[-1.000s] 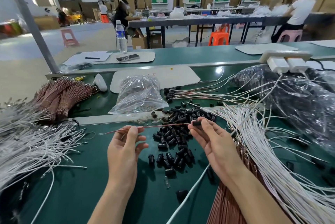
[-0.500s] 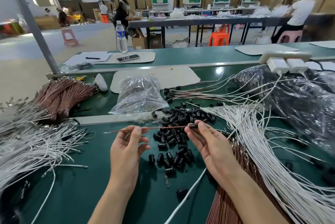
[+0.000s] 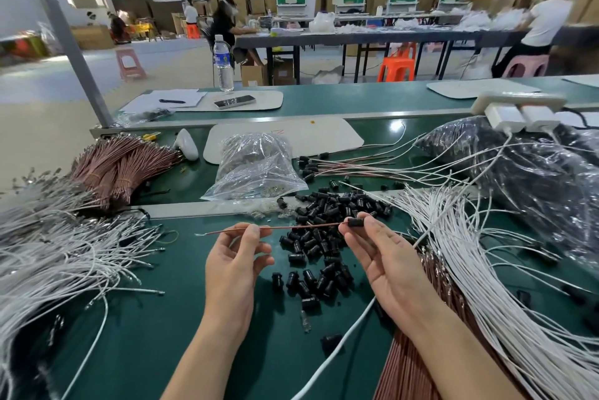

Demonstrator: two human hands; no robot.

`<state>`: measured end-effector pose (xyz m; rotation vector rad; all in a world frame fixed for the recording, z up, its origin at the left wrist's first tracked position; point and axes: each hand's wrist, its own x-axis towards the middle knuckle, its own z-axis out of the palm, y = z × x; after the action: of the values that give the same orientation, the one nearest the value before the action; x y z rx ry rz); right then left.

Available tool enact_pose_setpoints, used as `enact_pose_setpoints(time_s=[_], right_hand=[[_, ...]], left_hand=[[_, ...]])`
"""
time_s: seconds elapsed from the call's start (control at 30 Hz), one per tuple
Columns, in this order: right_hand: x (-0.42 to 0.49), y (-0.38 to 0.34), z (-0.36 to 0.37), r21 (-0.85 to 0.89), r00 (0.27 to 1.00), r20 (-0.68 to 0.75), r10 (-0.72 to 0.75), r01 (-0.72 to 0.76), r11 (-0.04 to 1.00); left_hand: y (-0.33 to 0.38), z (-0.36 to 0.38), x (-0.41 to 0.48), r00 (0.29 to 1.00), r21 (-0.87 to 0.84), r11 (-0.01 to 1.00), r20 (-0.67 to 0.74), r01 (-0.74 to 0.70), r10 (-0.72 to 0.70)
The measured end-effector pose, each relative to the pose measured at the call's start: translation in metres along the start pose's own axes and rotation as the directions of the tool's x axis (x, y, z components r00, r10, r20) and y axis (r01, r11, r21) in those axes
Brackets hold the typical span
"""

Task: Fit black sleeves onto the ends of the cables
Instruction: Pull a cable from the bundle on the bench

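Note:
A thin brown cable (image 3: 298, 227) stretches level between my two hands above the green bench (image 3: 162, 318). My left hand (image 3: 235, 265) pinches it near its left end, where a bare metal tip sticks out. My right hand (image 3: 385, 257) pinches a black sleeve (image 3: 355, 222) sitting on the cable's right end. A heap of loose black sleeves (image 3: 319, 250) lies on the bench just behind and between my hands. Brown and white cables with sleeves fitted (image 3: 350, 166) lie further back.
White cables (image 3: 64, 257) spread at the left, a brown bundle (image 3: 120, 166) behind them. More white cables (image 3: 479, 270) and brown ones (image 3: 408, 367) lie at the right. A clear bag (image 3: 256, 169) and a dark bag (image 3: 525, 179) sit behind. Other people work at far tables.
My hands and the cable have shifted slightly. The right hand's fingertips now sit further along the sleeve at the cable's right end.

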<state>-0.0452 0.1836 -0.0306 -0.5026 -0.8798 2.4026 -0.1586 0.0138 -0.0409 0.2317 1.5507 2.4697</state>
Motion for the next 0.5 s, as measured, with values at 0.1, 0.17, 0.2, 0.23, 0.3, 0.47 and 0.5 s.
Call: enact_pose_setpoints(time_s=[0.1, 0.17, 0.2, 0.23, 0.3, 0.47, 0.5], right_hand=[[0.0003, -0.0001, -0.001, 0.0, 1.0, -0.006, -0.003, 0.003, 1.0], [0.0002, -0.0002, -0.0011, -0.011, 1.0, -0.013, -0.004, 0.004, 1.0], [0.0001, -0.0001, -0.001, -0.018, 1.0, -0.016, -0.007, 0.007, 1.0], [-0.0001, 0.0002, -0.0008, -0.027, 1.0, -0.018, -0.013, 0.012, 1.0], [-0.0005, 0.0016, 0.0, -0.046, 0.999, -0.022, -0.03, 0.029, 0.999], [-0.0027, 0.0032, 0.0014, -0.045, 0.998, -0.01, -0.068, 0.068, 0.997], [-0.003, 0.0029, 0.0013, -0.043, 0.997, -0.008, -0.071, 0.07, 0.997]], left_hand=[[-0.0011, -0.0005, 0.0001, 1.0, 0.012, 1.0, 0.021, -0.001, 0.0], [-0.0025, -0.0001, -0.0005, 0.999, 0.04, 0.999, 0.039, -0.013, 0.011], [-0.0032, -0.0001, -0.0009, 0.999, 0.057, 0.998, 0.047, -0.024, 0.022], [-0.0039, 0.0001, -0.0014, 0.998, 0.071, 0.997, 0.054, -0.036, 0.032], [-0.0047, 0.0006, -0.0022, 0.997, 0.088, 0.995, 0.062, -0.05, 0.045], [-0.005, 0.001, -0.0017, 0.998, 0.084, 0.995, 0.032, -0.051, 0.048], [-0.0048, 0.0012, -0.0018, 0.998, 0.084, 0.995, 0.033, -0.047, 0.044]])
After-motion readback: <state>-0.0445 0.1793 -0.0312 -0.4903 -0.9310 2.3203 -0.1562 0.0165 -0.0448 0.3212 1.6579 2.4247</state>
